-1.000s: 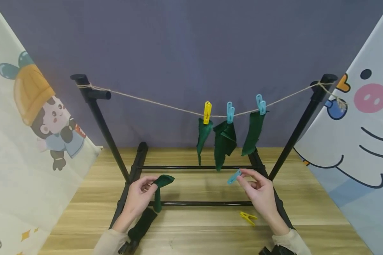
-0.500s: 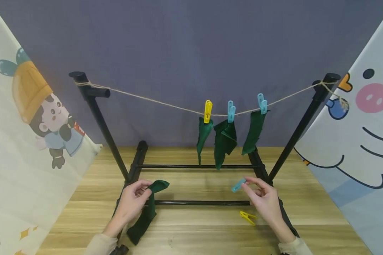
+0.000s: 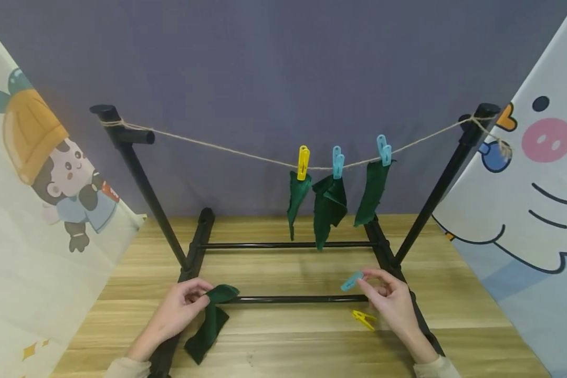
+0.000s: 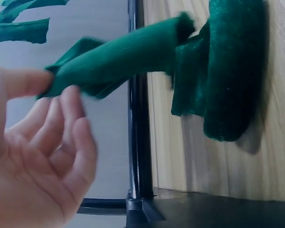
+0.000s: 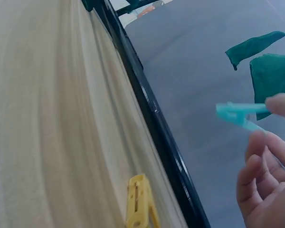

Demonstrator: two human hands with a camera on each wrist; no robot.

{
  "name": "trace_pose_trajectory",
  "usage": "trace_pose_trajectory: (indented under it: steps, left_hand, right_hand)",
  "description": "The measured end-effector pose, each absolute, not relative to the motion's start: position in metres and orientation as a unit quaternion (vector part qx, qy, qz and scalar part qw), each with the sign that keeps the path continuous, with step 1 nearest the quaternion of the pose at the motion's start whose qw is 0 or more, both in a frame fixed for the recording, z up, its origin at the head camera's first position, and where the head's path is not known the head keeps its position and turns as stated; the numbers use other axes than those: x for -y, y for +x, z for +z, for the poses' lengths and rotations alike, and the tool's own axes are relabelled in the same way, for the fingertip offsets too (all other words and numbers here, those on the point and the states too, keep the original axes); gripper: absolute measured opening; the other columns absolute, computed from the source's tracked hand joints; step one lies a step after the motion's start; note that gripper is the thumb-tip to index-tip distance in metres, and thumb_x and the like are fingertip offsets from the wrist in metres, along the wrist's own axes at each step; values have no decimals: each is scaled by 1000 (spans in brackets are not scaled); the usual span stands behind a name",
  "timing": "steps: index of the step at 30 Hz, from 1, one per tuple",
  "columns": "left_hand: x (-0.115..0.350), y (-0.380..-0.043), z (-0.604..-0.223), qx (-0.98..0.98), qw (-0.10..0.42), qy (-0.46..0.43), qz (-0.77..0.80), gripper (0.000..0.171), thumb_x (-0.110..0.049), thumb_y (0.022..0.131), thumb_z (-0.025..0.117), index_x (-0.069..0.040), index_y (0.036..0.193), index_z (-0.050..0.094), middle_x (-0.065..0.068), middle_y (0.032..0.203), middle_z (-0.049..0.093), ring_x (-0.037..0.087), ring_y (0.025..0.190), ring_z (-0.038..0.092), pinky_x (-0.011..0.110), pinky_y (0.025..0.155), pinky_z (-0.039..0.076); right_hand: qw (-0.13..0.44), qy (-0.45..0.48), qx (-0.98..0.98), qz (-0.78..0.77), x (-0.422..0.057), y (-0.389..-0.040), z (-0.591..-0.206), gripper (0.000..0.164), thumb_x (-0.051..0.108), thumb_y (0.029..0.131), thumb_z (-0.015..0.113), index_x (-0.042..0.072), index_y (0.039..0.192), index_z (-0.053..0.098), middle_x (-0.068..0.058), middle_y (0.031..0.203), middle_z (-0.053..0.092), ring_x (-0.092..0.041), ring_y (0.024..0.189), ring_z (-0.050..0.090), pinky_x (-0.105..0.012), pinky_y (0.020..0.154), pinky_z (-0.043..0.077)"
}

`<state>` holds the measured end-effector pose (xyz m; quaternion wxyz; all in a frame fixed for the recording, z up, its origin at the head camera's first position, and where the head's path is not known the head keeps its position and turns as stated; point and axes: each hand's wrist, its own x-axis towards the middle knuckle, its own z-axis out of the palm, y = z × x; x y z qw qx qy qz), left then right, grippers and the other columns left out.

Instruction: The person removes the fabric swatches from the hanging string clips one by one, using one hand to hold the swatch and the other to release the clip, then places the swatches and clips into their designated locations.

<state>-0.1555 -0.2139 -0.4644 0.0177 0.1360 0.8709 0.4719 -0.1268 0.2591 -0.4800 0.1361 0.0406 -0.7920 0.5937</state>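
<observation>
a wood-grained worktop (image 3: 283,341) fills the foreground, its near edge out of view. nearest you, toward the worktop's left edge, a spare green cloth (image 4: 237,71) lies unhung. your left hand (image 3: 177,310), by the worktop's left side, pinches a held green cloth (image 3: 224,293) between thumb and fingertips. toward the right edge, a loose yellow peg (image 3: 363,318) lies just short of the rack's near bar (image 3: 307,300). your right hand (image 3: 392,302) pinches a pale-blue peg (image 3: 350,282) between thumb and fingers, well apart from the held cloth. farther back, a narrow cloth (image 3: 297,194), a folded cloth (image 3: 328,210) and a straight cloth (image 3: 373,191) hang pegged from the cord (image 3: 217,146). by this count, three cloths appear done and two remain, with two pegs free. behind stands a grey-blue wall (image 3: 264,63).
</observation>
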Motion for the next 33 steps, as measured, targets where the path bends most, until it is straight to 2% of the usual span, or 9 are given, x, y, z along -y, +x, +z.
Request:
trace_pose_trajectory:
  steps: [4,8,13,17,21,27,33]
  left_hand:
    - [214,-154,-466,-894,65,160,414,16,-9,100,68,-10,114,76,-5,91,75,1,78,63,22,70,54]
    - [212,-153,-468,-906,80,179,376,16,-12,100,67,-13,114,76,-7,89,73,-1,76,61,22,67,52]
    - [214,-151,-470,-911,92,196,352,15,-14,100,68,-14,112,77,-11,81,67,-1,67,55,22,62,48]
    - [216,-149,-471,-912,124,211,329,14,-14,100,68,-13,110,77,-12,78,64,0,62,52,22,60,46]
    - [217,-147,-475,-918,147,205,305,11,-15,99,70,-13,108,77,-12,79,65,1,64,52,23,60,44]
    - [215,-147,-478,-930,157,186,276,18,-18,99,71,-12,116,76,-10,76,61,6,62,49,25,57,39]
    - [214,-146,-475,-928,174,183,275,26,-22,99,72,-11,123,73,-6,89,67,10,75,56,29,66,47]
  right_hand:
    - [99,52,809,577,-262,-123,-486,18,7,98,76,4,115,72,0,62,68,-2,41,43,-24,36,31]
    - [87,51,828,552,-262,-122,-489,18,11,96,80,8,113,76,1,72,70,0,43,37,-23,36,30]
    - [78,48,843,529,-262,-121,-493,21,14,93,83,7,112,77,5,87,71,1,45,39,-23,38,34]
    - [30,75,853,515,-264,-119,-499,24,16,93,84,8,113,75,0,92,74,-1,46,45,-22,38,37]
    - [-25,121,870,478,-267,-115,-505,25,19,94,83,11,114,72,-1,99,77,-2,50,54,-23,41,45]
    - [-44,133,900,413,-270,-115,-507,23,20,90,84,12,106,69,6,92,77,-1,55,53,-23,48,46]
    - [-40,128,927,349,-274,-115,-505,25,20,85,86,16,101,68,16,81,69,3,58,51,-20,52,40]
